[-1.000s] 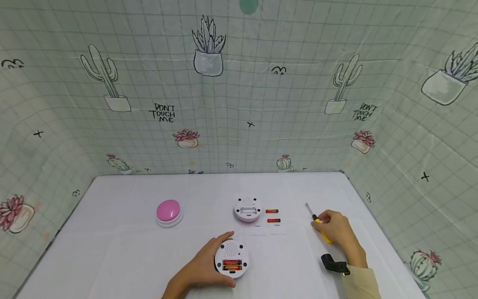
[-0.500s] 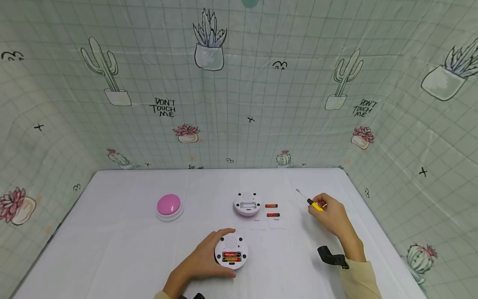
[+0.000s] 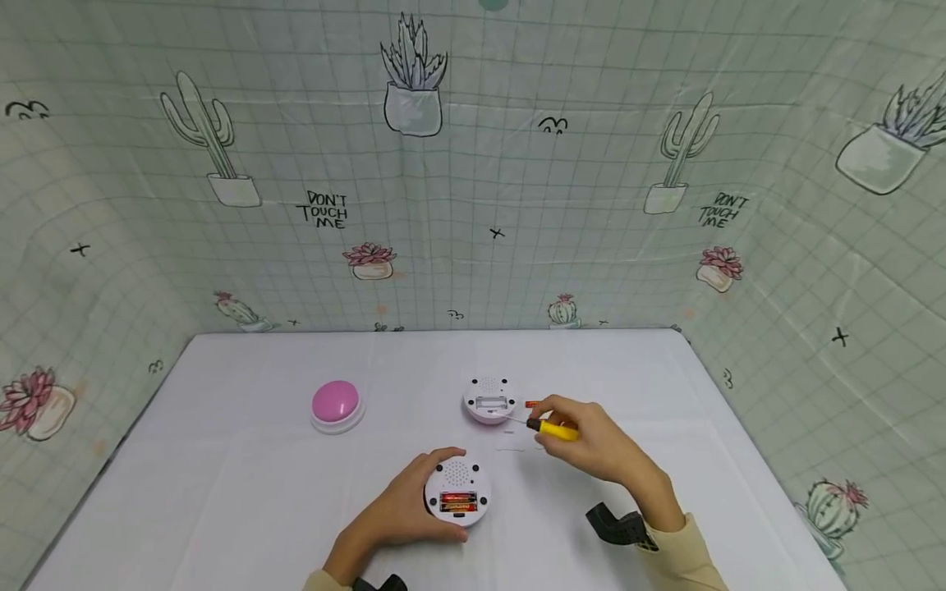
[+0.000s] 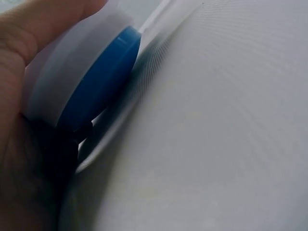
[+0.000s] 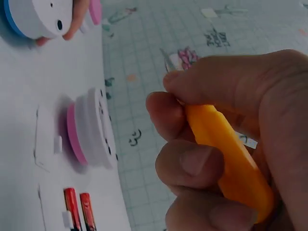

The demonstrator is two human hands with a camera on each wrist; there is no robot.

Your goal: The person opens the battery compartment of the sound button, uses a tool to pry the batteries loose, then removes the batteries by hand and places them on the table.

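Note:
My left hand (image 3: 402, 509) grips a round white push button (image 3: 456, 471) by its sides. It lies bottom up, with two red batteries (image 3: 458, 502) in its uncovered battery bay, and its blue dome (image 4: 103, 79) faces down in the left wrist view. A screwdriver (image 3: 559, 431) with a yellow handle is held in my right hand (image 3: 602, 447), its shaft pointing left. In the head view its tip overlaps the edge of a second upturned button (image 3: 488, 386), pink underneath, whose battery bay holds no batteries. The right wrist view shows fingers and thumb curled round the handle (image 5: 226, 159).
Two loose red batteries (image 5: 79, 209) lie beside the second button, mostly hidden by my right hand in the head view. Thin white battery covers (image 5: 44, 137) lie near them. A pink-domed button (image 3: 335, 400) stands upright on the left of the white table (image 3: 222, 476).
My right hand has picked the screwdriver up off the table and carried it left, toward the second button. My left hand keeps its hold on the blue-domed button.

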